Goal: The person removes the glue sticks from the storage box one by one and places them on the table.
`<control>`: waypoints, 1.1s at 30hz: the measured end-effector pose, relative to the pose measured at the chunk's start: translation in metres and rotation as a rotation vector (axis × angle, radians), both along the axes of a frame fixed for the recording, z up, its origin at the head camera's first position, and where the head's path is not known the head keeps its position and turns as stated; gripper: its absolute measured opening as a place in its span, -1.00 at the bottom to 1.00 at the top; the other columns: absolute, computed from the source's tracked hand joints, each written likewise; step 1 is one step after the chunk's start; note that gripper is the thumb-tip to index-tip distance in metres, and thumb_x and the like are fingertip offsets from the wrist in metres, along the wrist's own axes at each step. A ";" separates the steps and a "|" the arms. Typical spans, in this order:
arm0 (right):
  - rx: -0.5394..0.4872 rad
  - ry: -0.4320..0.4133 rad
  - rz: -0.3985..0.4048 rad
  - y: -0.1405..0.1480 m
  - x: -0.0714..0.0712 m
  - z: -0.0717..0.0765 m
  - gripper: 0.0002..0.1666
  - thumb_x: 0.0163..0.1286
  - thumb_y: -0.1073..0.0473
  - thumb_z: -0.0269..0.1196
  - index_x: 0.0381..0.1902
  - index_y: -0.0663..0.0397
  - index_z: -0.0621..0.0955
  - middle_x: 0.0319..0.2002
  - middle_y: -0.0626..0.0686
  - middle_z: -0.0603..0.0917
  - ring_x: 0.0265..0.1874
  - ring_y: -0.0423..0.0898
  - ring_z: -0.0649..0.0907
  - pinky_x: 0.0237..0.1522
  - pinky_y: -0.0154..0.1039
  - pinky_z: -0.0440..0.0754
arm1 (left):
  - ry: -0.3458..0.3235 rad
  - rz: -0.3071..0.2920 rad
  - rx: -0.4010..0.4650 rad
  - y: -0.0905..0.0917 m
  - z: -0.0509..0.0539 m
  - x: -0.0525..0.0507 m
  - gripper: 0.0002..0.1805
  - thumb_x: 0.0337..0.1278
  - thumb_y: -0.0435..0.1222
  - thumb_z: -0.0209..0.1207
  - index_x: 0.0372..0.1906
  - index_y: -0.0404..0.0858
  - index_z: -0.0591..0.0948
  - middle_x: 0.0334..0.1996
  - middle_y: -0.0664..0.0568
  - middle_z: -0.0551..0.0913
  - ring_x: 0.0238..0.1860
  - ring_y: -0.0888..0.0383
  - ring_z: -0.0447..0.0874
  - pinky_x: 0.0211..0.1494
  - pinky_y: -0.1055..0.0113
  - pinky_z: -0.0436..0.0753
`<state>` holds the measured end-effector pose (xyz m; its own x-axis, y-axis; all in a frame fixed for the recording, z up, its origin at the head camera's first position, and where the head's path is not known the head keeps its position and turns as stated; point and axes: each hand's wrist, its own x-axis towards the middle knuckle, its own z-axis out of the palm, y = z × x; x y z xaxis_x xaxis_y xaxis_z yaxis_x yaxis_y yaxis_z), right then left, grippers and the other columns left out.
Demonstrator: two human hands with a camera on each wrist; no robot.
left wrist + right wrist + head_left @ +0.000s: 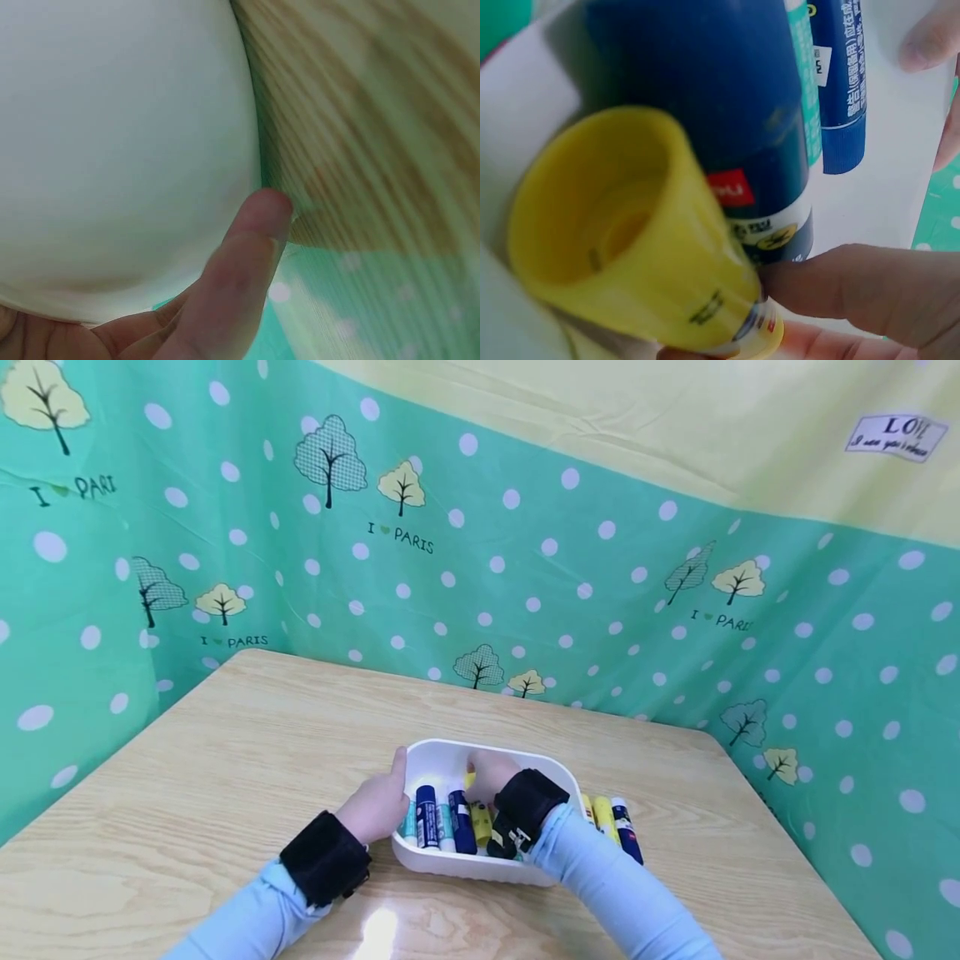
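Note:
A white bin (427,860) holds a row of glue sticks, among them a dark blue one (426,817) and a teal-and-white one (445,827). My left hand (378,802) grips the bin's left end; in the left wrist view its thumb (251,247) lies against the white outer wall. Inside the bin, my right hand (491,775) pinches a yellow glue stick (697,307) between thumb and fingers. That stick lies tilted, its hollow end facing the right wrist camera, beside a thick dark blue stick (712,97).
Several glue sticks, one yellow (606,818) and one dark blue (626,831), lie on the wooden table (300,727) just right of the bin. A green dotted curtain (525,560) hangs behind and along both sides of the table.

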<state>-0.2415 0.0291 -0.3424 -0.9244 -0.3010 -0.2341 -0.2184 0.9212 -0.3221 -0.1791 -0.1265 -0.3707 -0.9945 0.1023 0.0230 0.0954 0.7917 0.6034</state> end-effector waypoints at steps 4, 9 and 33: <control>-0.006 0.013 -0.005 0.000 -0.002 -0.004 -0.67 -0.04 0.20 0.28 -0.28 0.17 0.49 -0.46 0.04 0.47 -0.67 -0.14 0.50 -0.74 -0.37 0.44 | -0.005 0.003 0.004 0.001 0.000 0.001 -0.27 -0.01 -0.45 -0.11 0.26 -0.51 -0.17 -0.57 -0.18 0.51 -0.64 0.14 0.45 -0.60 0.38 0.40; -0.036 0.008 0.008 -0.002 -0.002 -0.006 -0.68 -0.06 0.21 0.28 -0.30 0.17 0.48 -0.49 0.03 0.47 -0.68 -0.13 0.50 -0.77 -0.35 0.45 | -0.013 0.008 0.006 0.001 -0.001 0.002 -0.27 0.00 -0.44 -0.12 0.26 -0.50 -0.17 -0.61 -0.13 0.48 -0.67 0.14 0.42 -0.62 0.38 0.37; -0.092 -0.075 0.015 0.004 0.000 0.006 -0.57 0.06 0.14 0.20 -0.06 0.03 0.44 -0.39 0.06 0.48 -0.59 -0.12 0.52 -0.70 -0.31 0.49 | -0.022 0.025 0.022 0.003 0.002 0.004 -0.28 0.02 -0.45 -0.14 0.27 -0.48 -0.18 -0.56 -0.17 0.50 -0.66 0.14 0.44 -0.62 0.38 0.38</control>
